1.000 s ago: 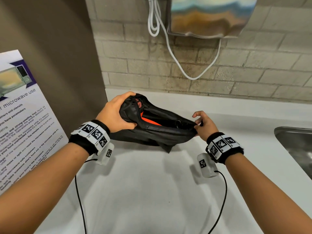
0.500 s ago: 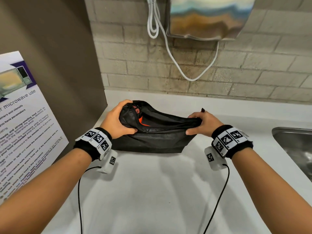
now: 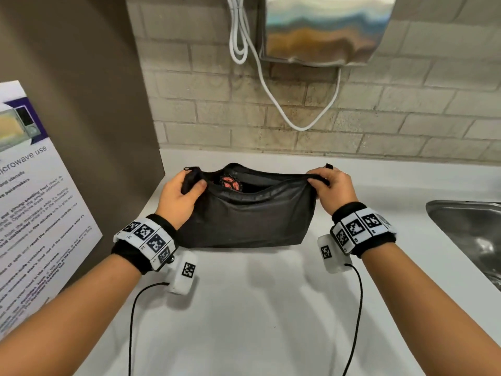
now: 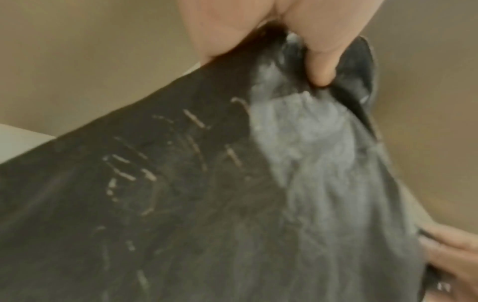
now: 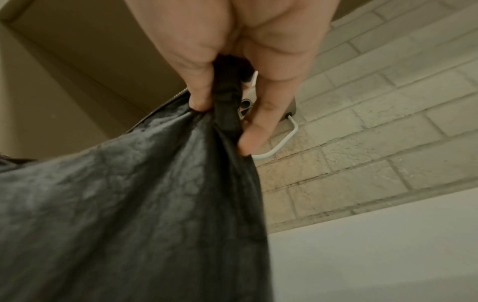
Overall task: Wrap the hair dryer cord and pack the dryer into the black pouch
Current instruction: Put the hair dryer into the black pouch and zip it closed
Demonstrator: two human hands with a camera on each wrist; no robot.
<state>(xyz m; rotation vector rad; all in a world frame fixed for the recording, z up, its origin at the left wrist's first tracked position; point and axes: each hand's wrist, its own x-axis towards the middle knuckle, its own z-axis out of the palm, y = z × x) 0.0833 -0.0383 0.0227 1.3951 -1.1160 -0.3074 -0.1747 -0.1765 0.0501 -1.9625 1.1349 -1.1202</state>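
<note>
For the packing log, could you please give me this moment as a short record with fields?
pouch: black pouch upright on the white counter, mouth open
contents: orange-grilled hair dryer visible inside
left hand: left hand grips the pouch's left top corner
right hand: right hand pinches the right top corner
nearby: steel sink at right, microwave poster at left

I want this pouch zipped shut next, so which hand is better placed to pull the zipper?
Probably the left hand: it pinches the black pouch by the zipper pull; the right hand grips the far end.
</note>
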